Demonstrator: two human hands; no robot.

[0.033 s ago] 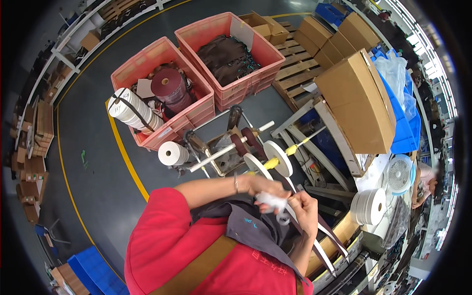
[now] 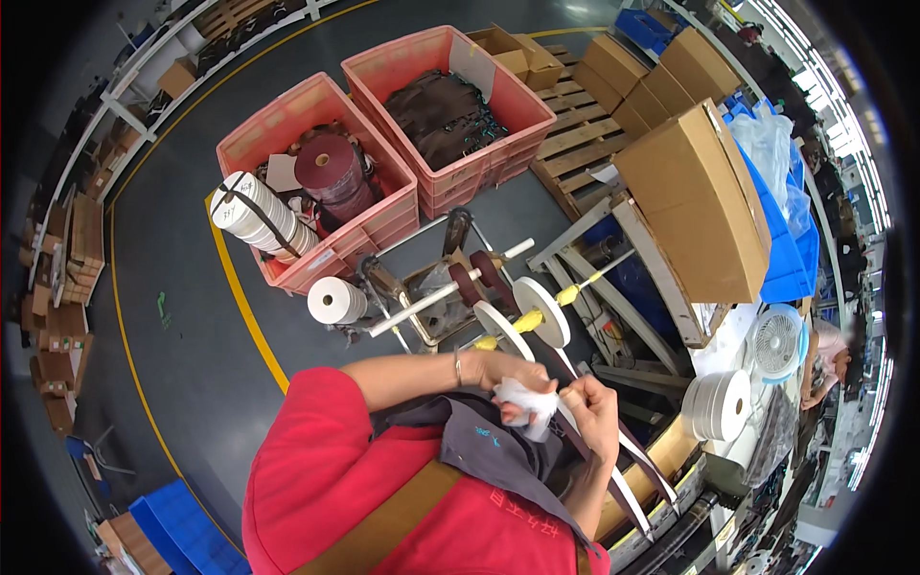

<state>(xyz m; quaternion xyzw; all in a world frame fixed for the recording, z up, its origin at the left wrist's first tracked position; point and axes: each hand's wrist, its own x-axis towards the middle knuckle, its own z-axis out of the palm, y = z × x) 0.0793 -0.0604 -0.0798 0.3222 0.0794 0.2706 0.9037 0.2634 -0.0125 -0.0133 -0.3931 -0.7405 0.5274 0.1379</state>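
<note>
My left hand [image 2: 506, 372], a bracelet at its wrist, is closed around a crumpled white bunch of thin, film-like material [image 2: 533, 406]. Right beside it, my right hand [image 2: 594, 414] pinches a white strip [image 2: 572, 414] between thumb and fingers. Just beyond my hands, two narrow white rolls [image 2: 548, 321] sit on a rod with yellow wrapping [image 2: 528, 321]. Behind these, dark maroon rolls [image 2: 466, 285] hang on a white bar [image 2: 422, 311]. White and maroon strips [image 2: 628, 500] run past my right hand down toward a machine at lower right.
Two pink crates [image 2: 412, 182] stand ahead, one with maroon and white spools. A white spool [image 2: 335, 301] is left of the metal stand. To the right are a large cardboard box [image 2: 690, 201], a white spool stack [image 2: 719, 404] and a fan [image 2: 778, 340]. Another person [image 2: 826, 355] is at far right.
My left hand has shifted slightly left and down, and the white bunch is gathered more tightly, its loose curl no longer hanging. My right hand stays nearly in place on the strip.
</note>
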